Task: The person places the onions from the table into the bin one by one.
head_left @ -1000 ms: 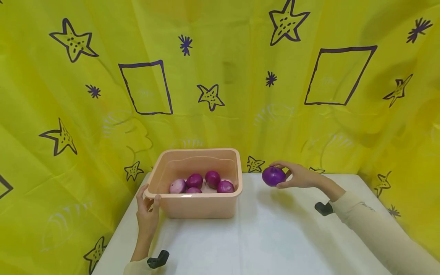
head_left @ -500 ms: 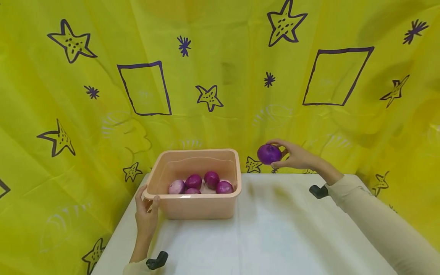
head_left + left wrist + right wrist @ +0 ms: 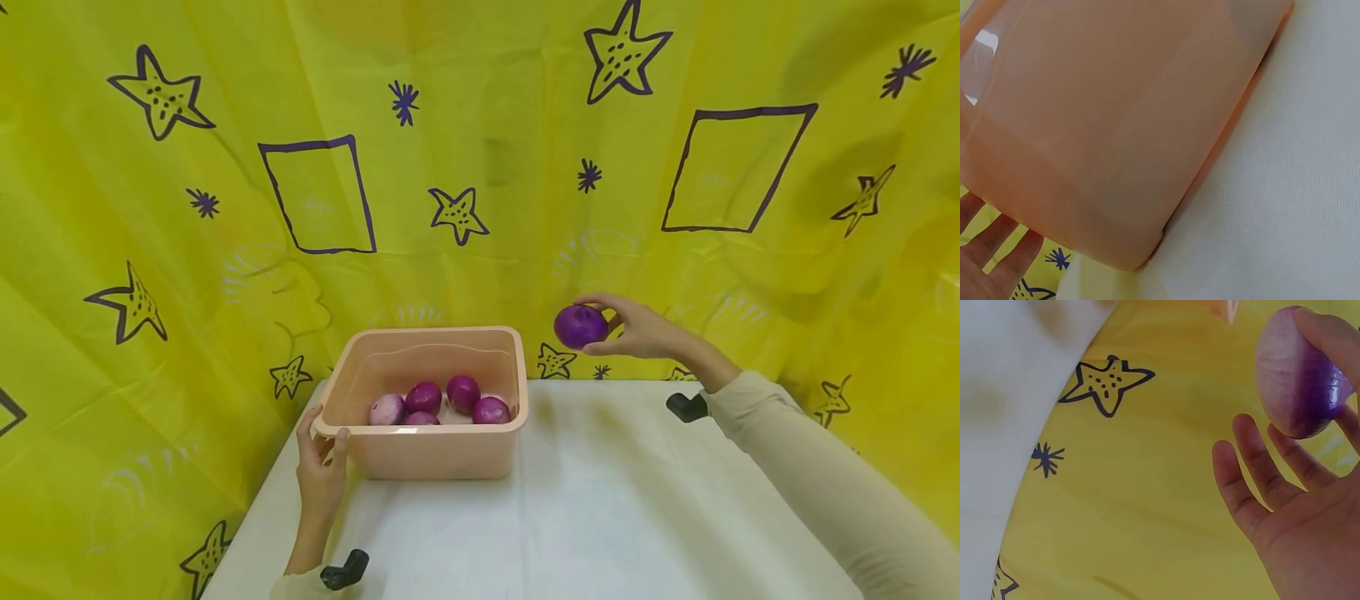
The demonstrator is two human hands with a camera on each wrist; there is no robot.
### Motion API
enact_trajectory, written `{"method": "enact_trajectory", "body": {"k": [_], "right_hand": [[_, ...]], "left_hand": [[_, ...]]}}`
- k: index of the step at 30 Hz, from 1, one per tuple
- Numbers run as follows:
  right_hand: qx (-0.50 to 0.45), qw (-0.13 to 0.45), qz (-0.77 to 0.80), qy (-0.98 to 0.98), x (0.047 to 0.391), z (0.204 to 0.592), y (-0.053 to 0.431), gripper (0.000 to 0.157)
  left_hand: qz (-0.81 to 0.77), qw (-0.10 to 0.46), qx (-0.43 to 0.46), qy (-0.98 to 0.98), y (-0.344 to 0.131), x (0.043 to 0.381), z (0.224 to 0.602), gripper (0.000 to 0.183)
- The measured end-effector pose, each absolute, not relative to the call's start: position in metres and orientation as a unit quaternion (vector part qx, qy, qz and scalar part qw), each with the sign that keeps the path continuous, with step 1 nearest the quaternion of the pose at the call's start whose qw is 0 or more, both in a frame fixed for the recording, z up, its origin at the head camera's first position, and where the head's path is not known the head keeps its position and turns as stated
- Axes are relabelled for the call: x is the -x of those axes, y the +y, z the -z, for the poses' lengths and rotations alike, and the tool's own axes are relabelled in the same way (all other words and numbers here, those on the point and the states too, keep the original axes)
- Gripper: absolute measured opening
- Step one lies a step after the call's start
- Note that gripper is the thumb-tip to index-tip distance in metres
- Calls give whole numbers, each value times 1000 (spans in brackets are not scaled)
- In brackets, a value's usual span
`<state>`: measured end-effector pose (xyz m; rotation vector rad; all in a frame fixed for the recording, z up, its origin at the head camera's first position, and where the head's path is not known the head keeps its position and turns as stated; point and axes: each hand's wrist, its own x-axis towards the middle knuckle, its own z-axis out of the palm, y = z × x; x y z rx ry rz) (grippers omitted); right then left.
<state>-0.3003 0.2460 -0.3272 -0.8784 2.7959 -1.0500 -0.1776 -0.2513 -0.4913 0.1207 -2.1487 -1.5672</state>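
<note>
A purple onion [image 3: 581, 327] is held up in the air by my right hand [image 3: 637, 330], to the right of the bin and above the table's back edge. In the right wrist view the thumb and fingers pinch this onion [image 3: 1297, 375], while the other fingers stay spread. My left hand [image 3: 321, 475] grips the front left corner of a peach plastic bin [image 3: 435, 454], thumb at the front rim. Several purple onions [image 3: 463, 393] lie inside the bin, the front one partly hidden by the rim. The left wrist view shows the bin's wall [image 3: 1097, 137] with fingers [image 3: 997, 244] beside it.
The bin stands on the back left of a table with a white cloth [image 3: 600, 508]. A yellow curtain [image 3: 510, 275] with drawn stars and frames hangs right behind the table and along both sides.
My right hand has raised the onion and brought it slightly left, toward the bin. The left hand keeps its grip on the bin's corner, and the onions inside lie as before.
</note>
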Motion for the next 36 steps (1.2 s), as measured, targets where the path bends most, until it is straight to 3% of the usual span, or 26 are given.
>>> {"method": "enact_trajectory", "body": {"k": [17,36], "right_hand": [[312,43,335,888,318,309,177,75],[371,78,355,855,333,321,68,70]], "left_hand": [[571,240,-45,-784,-249,178,493,64],[566,244,-50,-786,-249,177,492,63]]}}
